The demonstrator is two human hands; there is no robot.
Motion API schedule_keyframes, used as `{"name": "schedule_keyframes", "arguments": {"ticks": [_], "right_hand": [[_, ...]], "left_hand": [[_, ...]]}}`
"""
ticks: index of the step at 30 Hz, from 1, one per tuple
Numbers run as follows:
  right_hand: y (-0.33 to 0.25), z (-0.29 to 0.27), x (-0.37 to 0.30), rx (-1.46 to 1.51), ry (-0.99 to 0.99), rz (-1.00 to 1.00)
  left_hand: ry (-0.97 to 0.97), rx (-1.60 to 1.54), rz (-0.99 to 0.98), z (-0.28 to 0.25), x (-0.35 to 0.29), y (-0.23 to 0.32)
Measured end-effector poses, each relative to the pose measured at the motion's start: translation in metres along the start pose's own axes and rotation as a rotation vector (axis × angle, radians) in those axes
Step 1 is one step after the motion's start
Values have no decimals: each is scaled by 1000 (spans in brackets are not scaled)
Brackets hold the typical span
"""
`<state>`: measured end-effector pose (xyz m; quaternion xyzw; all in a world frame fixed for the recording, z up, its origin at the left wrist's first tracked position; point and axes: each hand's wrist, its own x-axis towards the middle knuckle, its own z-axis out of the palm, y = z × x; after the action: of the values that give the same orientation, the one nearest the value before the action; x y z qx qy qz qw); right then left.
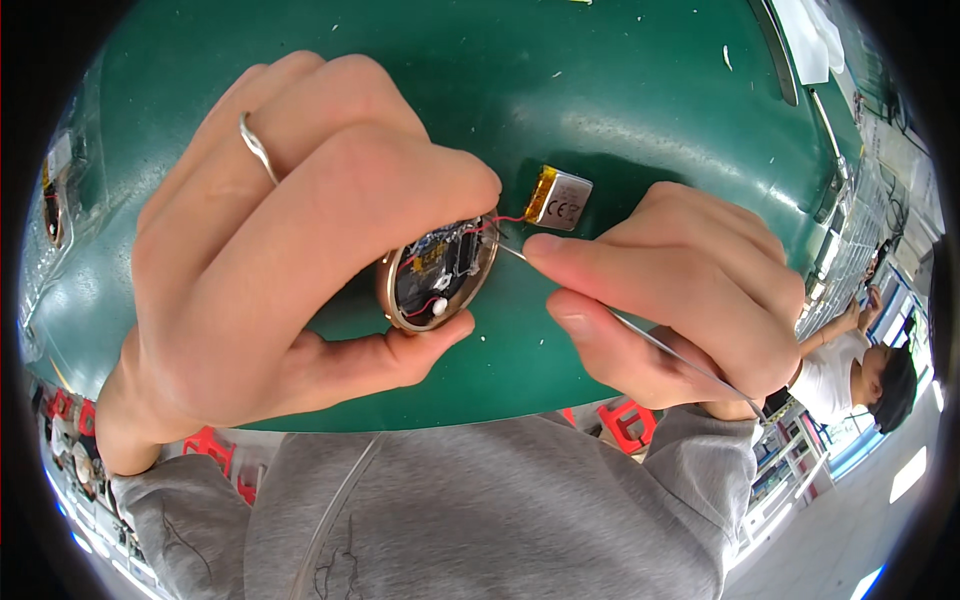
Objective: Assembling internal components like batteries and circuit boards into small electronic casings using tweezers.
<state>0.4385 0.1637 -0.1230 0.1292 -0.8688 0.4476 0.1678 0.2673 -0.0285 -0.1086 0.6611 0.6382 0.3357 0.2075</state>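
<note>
My left hand (290, 230), with a ring on one finger, pinches a round smartwatch case (415, 290) between curled fingers above and thumb below. The case is tilted on its edge, and its open side shows a circuit board, dark parts and red wires. A small silver battery (562, 203) with a yellow taped end lies just right of the case, joined to it by a red wire (508, 218). My right hand (680, 300) is closed around thin metal tweezers (665, 347); their tip is at the case's right rim, near the wires. Fingers hide part of the case.
Under my hands is a green work mat (480, 90) with small white scraps on it. Clear plastic bags (75, 200) lie at the left edge. A wire rack (850, 240) stands at the right, where another person (850, 370) sits. Red stools (627, 424) show below the table edge.
</note>
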Motion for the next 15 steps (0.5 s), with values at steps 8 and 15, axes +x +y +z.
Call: {"name": "schedule_keyframes", "arguments": {"ticks": [8, 15], "right_hand": [[2, 3, 0, -28, 8, -13], [2, 5, 0, -11, 3, -21]], "left_hand": [[-2, -31, 4, 0, -1, -2], [-90, -19, -57, -10, 1, -1]]}}
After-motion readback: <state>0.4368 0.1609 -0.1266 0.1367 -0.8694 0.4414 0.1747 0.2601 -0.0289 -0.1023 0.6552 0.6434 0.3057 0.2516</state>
